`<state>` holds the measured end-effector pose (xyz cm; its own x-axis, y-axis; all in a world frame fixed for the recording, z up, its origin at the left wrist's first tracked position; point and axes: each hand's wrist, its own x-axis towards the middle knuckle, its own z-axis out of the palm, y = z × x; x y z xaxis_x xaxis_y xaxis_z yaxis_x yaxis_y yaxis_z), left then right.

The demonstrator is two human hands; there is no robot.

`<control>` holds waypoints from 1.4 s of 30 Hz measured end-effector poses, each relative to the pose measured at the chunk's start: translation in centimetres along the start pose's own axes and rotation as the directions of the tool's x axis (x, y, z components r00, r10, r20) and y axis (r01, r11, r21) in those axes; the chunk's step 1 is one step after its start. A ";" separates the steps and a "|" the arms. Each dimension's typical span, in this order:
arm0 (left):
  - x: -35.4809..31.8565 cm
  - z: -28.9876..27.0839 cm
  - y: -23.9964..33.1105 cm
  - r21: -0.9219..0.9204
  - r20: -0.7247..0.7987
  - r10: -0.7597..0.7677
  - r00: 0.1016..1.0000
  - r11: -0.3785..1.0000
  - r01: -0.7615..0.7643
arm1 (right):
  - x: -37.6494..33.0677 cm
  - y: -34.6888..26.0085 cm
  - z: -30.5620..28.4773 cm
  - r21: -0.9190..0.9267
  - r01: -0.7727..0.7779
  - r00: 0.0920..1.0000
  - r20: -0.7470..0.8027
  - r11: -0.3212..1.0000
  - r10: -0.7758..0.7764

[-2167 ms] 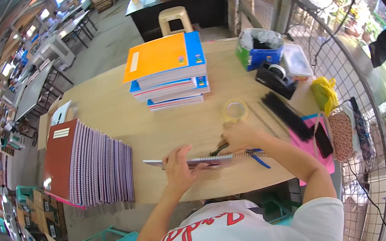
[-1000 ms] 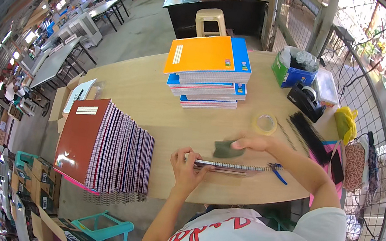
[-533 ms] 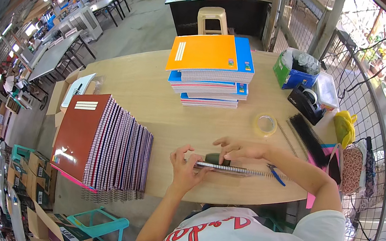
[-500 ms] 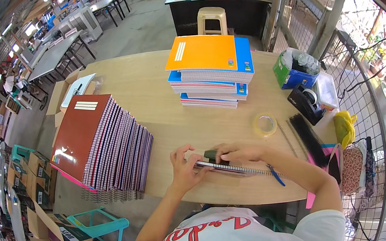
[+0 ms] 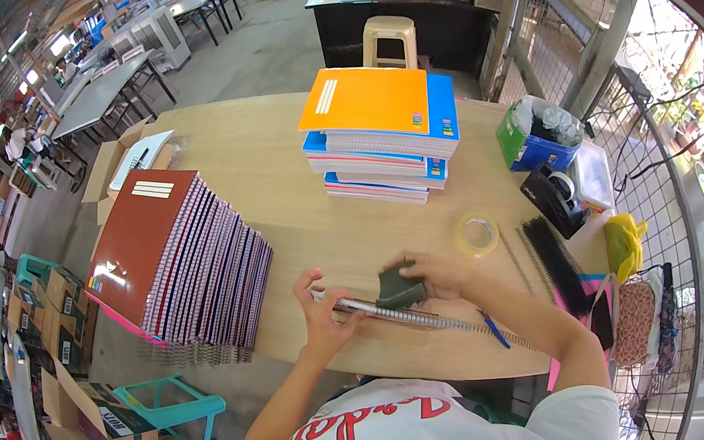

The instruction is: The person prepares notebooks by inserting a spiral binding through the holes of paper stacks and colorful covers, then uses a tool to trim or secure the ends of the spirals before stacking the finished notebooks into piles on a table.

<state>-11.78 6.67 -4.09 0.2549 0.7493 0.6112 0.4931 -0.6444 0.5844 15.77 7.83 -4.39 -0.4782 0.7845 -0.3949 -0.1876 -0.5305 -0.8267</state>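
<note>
A notebook [image 5: 375,310] stands on its edge in front of me, spine upward, with a wire spiral coil [image 5: 468,328] along the spine that runs out past its right end. My left hand [image 5: 327,315] pinches the notebook near its left end. In my right hand [image 5: 439,277] is a dark green pad [image 5: 399,290], its lower edge at the coil. A slim blue-handled tool [image 5: 496,331] lies by the coil's free end. To the left rises a tall stack of spiral notebooks [image 5: 212,272] with a brown cover on top.
Unbound notebooks with orange and blue covers [image 5: 370,100] are piled at the far middle. On the right lie a tape roll [image 5: 477,235], black coils [image 5: 555,264], a tape dispenser [image 5: 555,200], a green-blue box [image 5: 536,143] and a yellow bag [image 5: 623,242]. A teal stool [image 5: 168,416] stands left.
My right hand has lifted and turned the green pad, so more of it shows. My left hand and the notebook have shifted slightly to the left.
</note>
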 end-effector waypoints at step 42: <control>-0.3 0.4 -2.0 -0.200 0.027 -0.028 0.999 0.979 0.032 | 0.4 -4.6 4.7 -0.805 0.385 0.923 0.342 0.451 -0.178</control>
<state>-12.51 7.80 -5.62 0.2635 0.7707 0.5802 0.3247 -0.6372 0.6989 12.43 9.07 1.18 -0.7011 0.7085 -0.0799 0.4215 0.3214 -0.8480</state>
